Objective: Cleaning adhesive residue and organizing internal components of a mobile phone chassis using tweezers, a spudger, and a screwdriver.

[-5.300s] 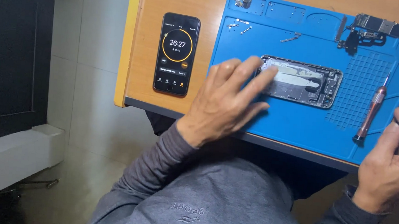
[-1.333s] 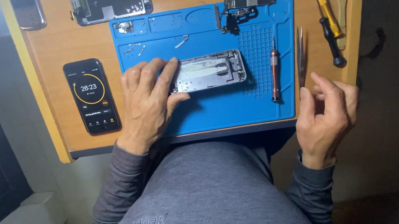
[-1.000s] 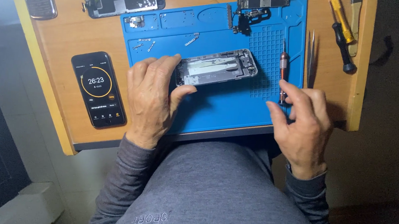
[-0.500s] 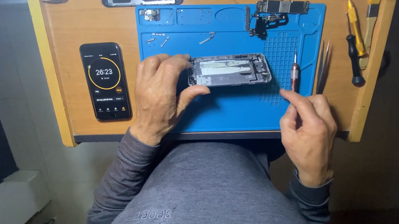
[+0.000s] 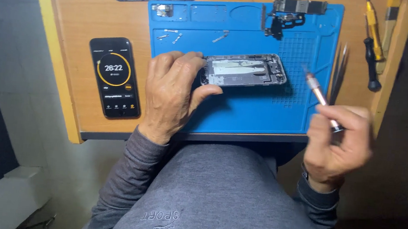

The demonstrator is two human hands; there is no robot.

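Nearest the camera, at the right of the frame, your right hand (image 5: 336, 144) is closing its fingers round a small screwdriver (image 5: 321, 97), lifting it clear of the blue mat (image 5: 243, 108) with the tip pointing up and left. At centre-left, your left hand (image 5: 174, 93) is clamping the left end of the opened phone shell (image 5: 246, 70), thumb below and fingers over the top edge, pressing it flat on the mat. To my eye you are bringing the driver in to work inside the shell; the next move calls for a steady shell and a tip set squarely on a screw head, since the tip is hanging well apart from it now. Left of the mat, a black phone (image 5: 114, 77) is showing a timer. Farther up, loose screws (image 5: 171, 34) are lying on the mat, a circuit board (image 5: 294, 10) is sitting at its upper right corner, and tweezers (image 5: 339, 67) and more tools (image 5: 372, 40) are lying along the right edge.
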